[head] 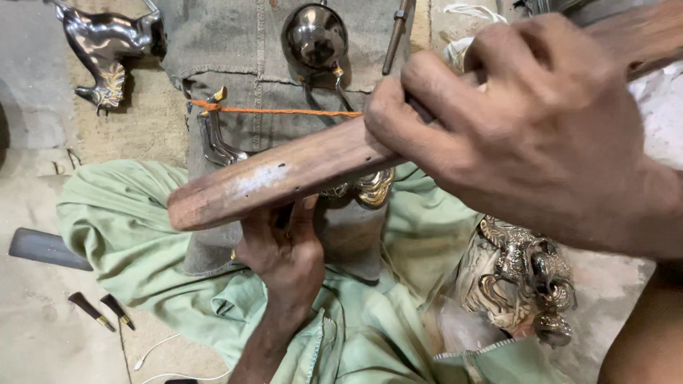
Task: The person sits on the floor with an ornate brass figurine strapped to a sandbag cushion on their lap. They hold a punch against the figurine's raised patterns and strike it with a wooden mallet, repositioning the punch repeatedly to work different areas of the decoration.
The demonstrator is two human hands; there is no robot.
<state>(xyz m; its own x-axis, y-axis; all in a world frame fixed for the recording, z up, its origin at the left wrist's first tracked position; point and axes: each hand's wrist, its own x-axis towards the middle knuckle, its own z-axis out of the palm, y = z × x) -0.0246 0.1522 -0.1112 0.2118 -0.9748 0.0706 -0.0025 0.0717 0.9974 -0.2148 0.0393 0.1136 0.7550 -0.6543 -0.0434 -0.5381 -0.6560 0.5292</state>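
Right hand: the right hand (541, 135) is closed in a full fist around the upper part of a long wooden bat (284, 174), fingers wrapped over the top, holding it slantwise across the view.
Left hand: the left hand (284, 252) sits below the bat, fingers curled up around a small brass piece (370, 188); how tightly it clamps cannot be told, since the bat hides the fingertips.
Wooden bat: brown, flat, worn pale in one patch, with its rounded lower end jutting out to the left over the cloth; it crosses directly above the left hand and the brass piece.
Brass piece: only a shiny, ornate edge shows just under the bat, near the left hand's fingers.
Surroundings: a green cloth (142, 235) spread on the sandy floor (35, 334), a grey denim-like cloth (235, 50) above it, a dark metal horse figure (107, 43) at top left, a round polished metal bowl shape (314, 35), an orange cord (270, 111), two small dark tools (103, 311) at lower left, and an ornate brass figure (526, 284) at lower right.
Risk: judged from the layout, the bat lies very close over the left hand's fingers, so a downward stroke slightly off line could land on them; a loose hold could also let the brass piece slip or dent.
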